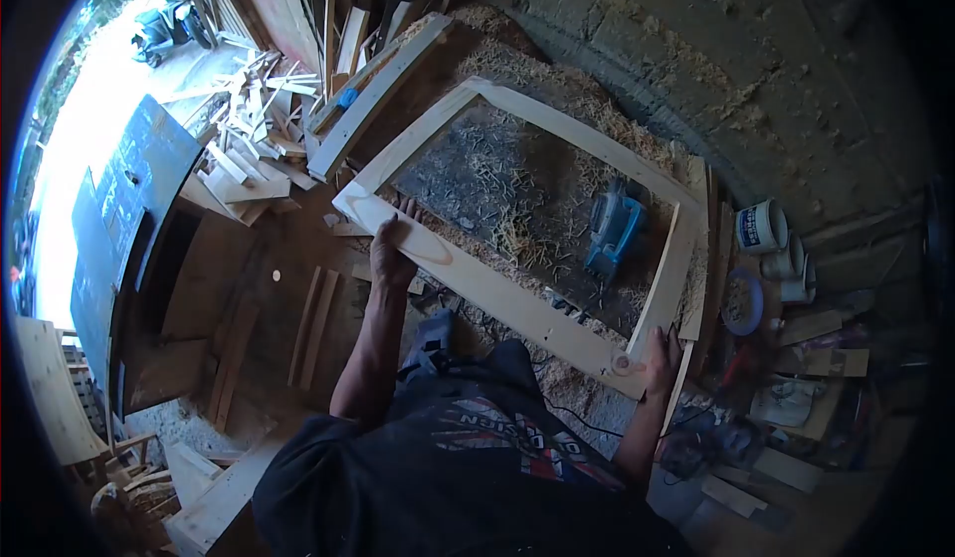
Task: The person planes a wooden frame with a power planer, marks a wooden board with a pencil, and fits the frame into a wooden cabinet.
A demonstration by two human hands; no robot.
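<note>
A rectangular frame of pale wood [517, 300] lies across the workbench in front of me. My left hand [395, 249] grips its near left corner, fingers wrapped around the near rail. At the near right corner, beside a dark knot, my right hand [661, 360] is closed on the frame's edge. Inside the frame's opening, towards the right, a blue power planer [615, 227] rests on the bench top. Curled wood shavings [519, 237] lie around it. The undersides of both hands are hidden.
Long boards [378, 97] lie beyond the frame's left end. Offcuts [254, 149] are heaped on the floor at upper left. White buckets [762, 227] stand on the right, near a roll of tape [742, 301]. A dark cable [587, 424] runs beside my body. A rough wall [686, 60] rises behind the bench.
</note>
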